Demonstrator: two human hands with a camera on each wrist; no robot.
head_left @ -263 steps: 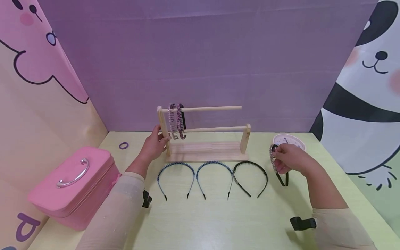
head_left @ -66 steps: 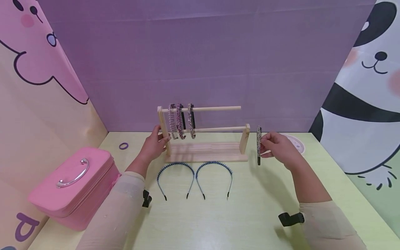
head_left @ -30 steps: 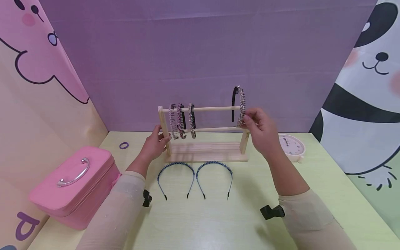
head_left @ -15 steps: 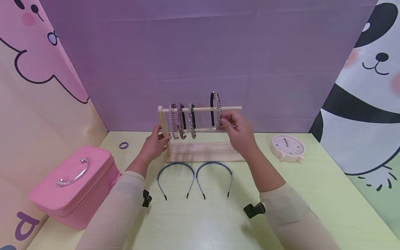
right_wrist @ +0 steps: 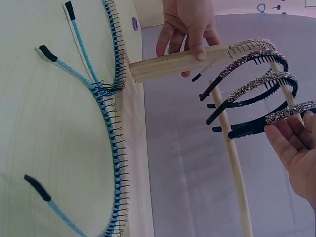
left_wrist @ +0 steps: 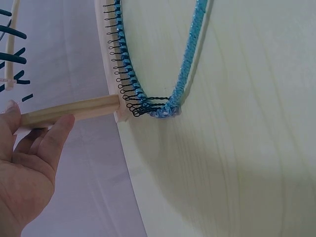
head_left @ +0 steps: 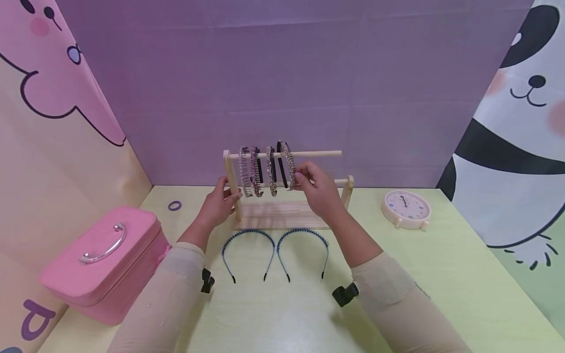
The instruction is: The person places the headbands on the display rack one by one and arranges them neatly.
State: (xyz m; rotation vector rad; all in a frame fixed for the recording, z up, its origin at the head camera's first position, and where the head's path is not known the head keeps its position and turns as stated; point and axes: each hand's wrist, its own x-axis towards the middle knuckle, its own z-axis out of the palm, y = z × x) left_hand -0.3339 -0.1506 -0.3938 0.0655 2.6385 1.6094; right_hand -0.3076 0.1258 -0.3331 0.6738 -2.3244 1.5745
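My left hand (head_left: 217,203) grips the left post (left_wrist: 74,112) of a two-rod wooden headband stand (head_left: 282,211), thumb and fingers on either side of it. My right hand (head_left: 319,190) pinches a black toothed headband (head_left: 289,164) with a glittery silver face, which straddles the upper rod. To its left hang three more headbands: a silver one (head_left: 270,171), a dark pink one (head_left: 254,171) and a pale pink one (head_left: 243,171). Two blue toothed headbands (head_left: 248,230) lie on the table before the stand. In the right wrist view both hands show, with the right fingertips (right_wrist: 274,134) at the headband's lower end.
A pink case (head_left: 106,260) with a silver handle stands at the left. A purple ring (head_left: 174,205) lies behind it. Right of the stand sits a pink-rimmed clock (head_left: 406,209). A purple backdrop (head_left: 282,88) rises behind the table (head_left: 282,314).
Two silver-faced headbands went to the stand, one from the table's right side. My right hand brought the second onto the rods and slid it left. The left hand stayed on the post.
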